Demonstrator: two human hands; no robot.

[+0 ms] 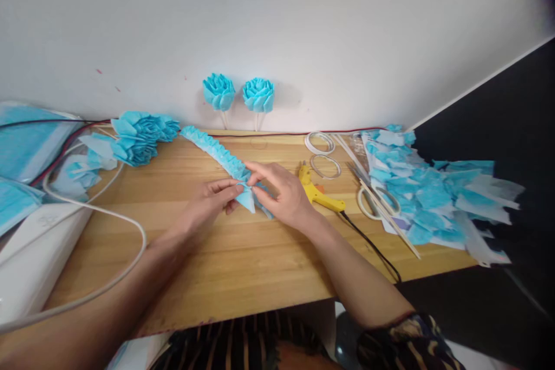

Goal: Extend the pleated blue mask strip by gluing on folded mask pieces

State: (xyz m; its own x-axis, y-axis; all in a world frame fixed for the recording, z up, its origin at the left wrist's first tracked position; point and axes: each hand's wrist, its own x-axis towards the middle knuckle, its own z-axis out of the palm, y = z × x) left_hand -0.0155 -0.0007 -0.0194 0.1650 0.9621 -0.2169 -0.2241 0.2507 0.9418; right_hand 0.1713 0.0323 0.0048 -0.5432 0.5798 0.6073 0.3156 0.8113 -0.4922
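Observation:
Both hands meet over the middle of the wooden table (208,266). My left hand (219,193) is closed, pinching a blue fabric piece (247,201) between thumb and fingers. From the other side my right hand (277,191) grips the same piece near its top, thumb and forefinger close together. Just beyond the fingertips, a long row of overlapping folded blue petals (214,150) runs diagonally toward the wall. Its near end lies right by my hands; whether it joins the held piece I cannot tell. A yellow hot glue gun (321,192) lies to the right of my right hand.
Two blue flowers on sticks (219,92) stand against the wall. More blue flowers (141,136) lie at left, near a looping white cable (134,225) and a white box (39,254). At right are tape rolls (325,166), scissors (368,199), wooden sticks (392,222) and piled blue pieces (433,191).

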